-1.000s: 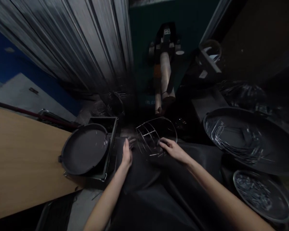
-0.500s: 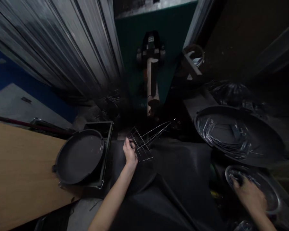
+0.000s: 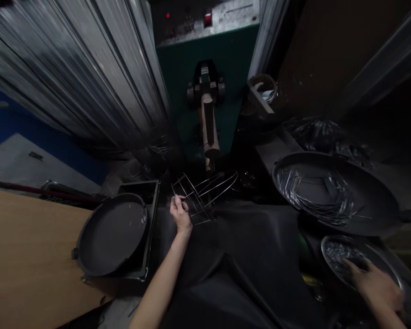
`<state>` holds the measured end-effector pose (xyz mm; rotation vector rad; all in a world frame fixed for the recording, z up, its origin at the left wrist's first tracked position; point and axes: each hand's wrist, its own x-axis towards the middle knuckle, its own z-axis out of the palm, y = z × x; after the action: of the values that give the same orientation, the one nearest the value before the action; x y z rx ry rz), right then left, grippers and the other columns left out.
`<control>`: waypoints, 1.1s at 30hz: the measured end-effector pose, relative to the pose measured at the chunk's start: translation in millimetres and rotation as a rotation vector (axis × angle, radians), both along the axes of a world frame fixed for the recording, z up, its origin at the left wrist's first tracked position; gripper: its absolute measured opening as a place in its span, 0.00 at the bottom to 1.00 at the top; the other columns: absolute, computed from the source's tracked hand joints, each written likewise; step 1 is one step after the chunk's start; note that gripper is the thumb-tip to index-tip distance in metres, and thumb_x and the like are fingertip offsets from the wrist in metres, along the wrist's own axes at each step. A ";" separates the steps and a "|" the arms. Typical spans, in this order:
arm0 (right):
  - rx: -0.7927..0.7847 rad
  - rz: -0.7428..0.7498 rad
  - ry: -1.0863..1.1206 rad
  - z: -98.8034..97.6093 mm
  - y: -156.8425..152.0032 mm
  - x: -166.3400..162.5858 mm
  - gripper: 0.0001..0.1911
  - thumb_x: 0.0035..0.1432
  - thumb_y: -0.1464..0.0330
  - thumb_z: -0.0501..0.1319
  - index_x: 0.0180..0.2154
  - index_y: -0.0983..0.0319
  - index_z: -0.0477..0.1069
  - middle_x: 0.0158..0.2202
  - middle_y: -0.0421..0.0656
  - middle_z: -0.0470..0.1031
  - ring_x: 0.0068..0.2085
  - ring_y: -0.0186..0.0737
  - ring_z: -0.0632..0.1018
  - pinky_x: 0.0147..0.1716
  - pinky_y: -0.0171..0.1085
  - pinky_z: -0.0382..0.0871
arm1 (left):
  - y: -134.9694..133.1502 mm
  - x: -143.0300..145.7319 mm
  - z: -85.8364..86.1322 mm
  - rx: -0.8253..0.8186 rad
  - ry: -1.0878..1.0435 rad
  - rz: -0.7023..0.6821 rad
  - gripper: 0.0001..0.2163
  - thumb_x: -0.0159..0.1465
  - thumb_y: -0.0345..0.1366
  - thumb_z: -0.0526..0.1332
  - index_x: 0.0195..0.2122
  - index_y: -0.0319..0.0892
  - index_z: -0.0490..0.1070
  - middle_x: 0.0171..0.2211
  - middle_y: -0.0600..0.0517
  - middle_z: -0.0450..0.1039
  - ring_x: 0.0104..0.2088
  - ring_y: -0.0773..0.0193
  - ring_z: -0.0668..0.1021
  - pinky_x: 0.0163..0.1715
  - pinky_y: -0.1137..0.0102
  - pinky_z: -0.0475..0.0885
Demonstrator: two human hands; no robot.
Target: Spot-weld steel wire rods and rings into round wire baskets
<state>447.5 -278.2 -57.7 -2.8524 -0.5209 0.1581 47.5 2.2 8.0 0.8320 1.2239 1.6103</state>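
Observation:
My left hand [image 3: 181, 214] is closed on the edge of a wire rack [image 3: 199, 206], a small frame of thin crossed metal rods. Two long curved wires of the rack reach out to the right, below the machine's arm. My right hand [image 3: 375, 283] is over a round metal bowl [image 3: 399, 278] at the lower right. Small shiny metal pieces [image 3: 340, 253] lie in the bowl beside the fingers. Blur and shadow hide the right fingertips and whatever they may hold.
Ahead stands a green machine [image 3: 174, 64] with a jutting metal arm [image 3: 208, 123]. A large dark pan [image 3: 373, 210] at right holds bent wires [image 3: 294, 192]. Another dark pan [image 3: 113, 233] sits on a crate at left. Black cloth [image 3: 253, 256] lies below my hands.
My right hand has shifted right and toward me in the bowl, uncovering more metal pieces. The wire rack has turned slightly in my left hand. The view has tilted up a little.

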 end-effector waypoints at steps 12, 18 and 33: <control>0.970 0.136 0.984 89.4 174.4 -159.0 0.25 0.32 0.58 0.73 0.33 0.62 0.74 0.31 0.44 0.77 0.32 0.41 0.78 0.31 0.39 0.76 | 13.6 -13.6 8.2 0.047 0.034 0.011 0.19 0.61 0.53 0.56 0.26 0.40 0.65 0.14 0.61 0.51 0.14 0.76 0.55 0.15 0.79 0.48; 1.061 0.134 1.196 108.0 246.7 -222.7 0.18 0.32 0.64 0.75 0.26 0.66 0.74 0.22 0.41 0.74 0.24 0.32 0.76 0.23 0.28 0.72 | 16.8 -18.7 3.0 0.009 -0.025 0.016 0.19 0.60 0.54 0.57 0.27 0.40 0.65 0.13 0.62 0.49 0.14 0.76 0.54 0.14 0.79 0.48; 1.061 0.091 1.361 125.7 273.0 -243.9 0.15 0.36 0.68 0.75 0.28 0.64 0.75 0.26 0.41 0.76 0.27 0.32 0.77 0.19 0.25 0.67 | 34.8 -21.1 -1.4 -0.133 -0.008 -0.030 0.21 0.59 0.56 0.57 0.27 0.40 0.67 0.13 0.62 0.50 0.13 0.76 0.54 0.14 0.79 0.48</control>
<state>203.7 -5.2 68.0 -1.2300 -0.2485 1.2353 26.4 37.1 6.6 0.7557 1.2918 1.4895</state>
